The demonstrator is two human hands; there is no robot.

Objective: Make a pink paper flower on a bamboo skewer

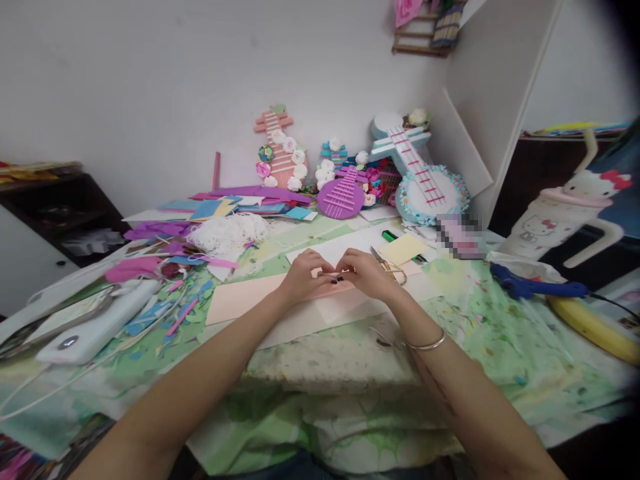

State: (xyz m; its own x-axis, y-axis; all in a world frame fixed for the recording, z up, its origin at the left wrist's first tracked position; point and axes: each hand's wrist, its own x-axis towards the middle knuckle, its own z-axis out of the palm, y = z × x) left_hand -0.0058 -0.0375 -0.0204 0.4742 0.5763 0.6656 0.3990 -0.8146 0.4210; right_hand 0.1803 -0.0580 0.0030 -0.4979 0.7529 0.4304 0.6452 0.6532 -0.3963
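My left hand (304,275) and my right hand (367,272) meet in front of me, fingertips pinched together. Between them shows a small pinkish strip (327,273), mostly hidden by the fingers. Two dark spots at the thumb tips look like painted nails. Beneath the hands lies a long peach sheet (240,298), flat on paler sheets. Gold-handled scissors (397,272) lie just beyond my right hand, beside a pale yellow piece (403,249) and a green cutter (389,236).
Lute-shaped crafts (341,193) stand along the wall. At left are a white string heap (227,233), coloured scraps and a white power bank (100,323). On the right are a blue glue gun (535,285), a banana (595,328) and a tumbler (545,223).
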